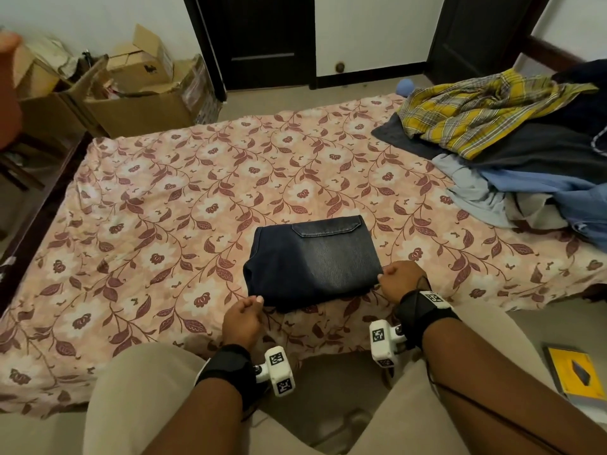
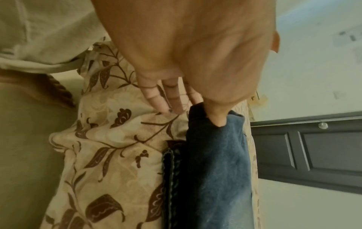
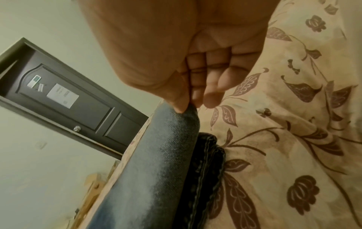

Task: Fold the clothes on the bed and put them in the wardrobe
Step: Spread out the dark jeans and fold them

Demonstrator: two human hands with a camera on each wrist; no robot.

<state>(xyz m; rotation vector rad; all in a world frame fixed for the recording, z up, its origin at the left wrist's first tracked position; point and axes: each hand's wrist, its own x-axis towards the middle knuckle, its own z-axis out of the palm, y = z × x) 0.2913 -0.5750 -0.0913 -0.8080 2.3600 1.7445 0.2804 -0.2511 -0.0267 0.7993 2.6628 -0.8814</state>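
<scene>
- Pinching near corners of folded jeans (image 1: 313, 261): left hand (image 1: 241, 320) at left corner, right hand (image 1: 399, 280) at right.
- Lying flat on floral bedsheet (image 1: 184, 178), between both hands.

left hand (image 1: 242, 318): thumb and fingers pinching | right hand (image 1: 398, 280): pinching, knuckles up

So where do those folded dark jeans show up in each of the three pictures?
Head view: the folded jeans lie at lower centre on the floral bedsheet, a hand at each near corner.
Left wrist view: lower centre-right, thumb on the corner.
Right wrist view: a band from centre to bottom.
Shared landmark: the floral bedsheet beneath them.
</scene>
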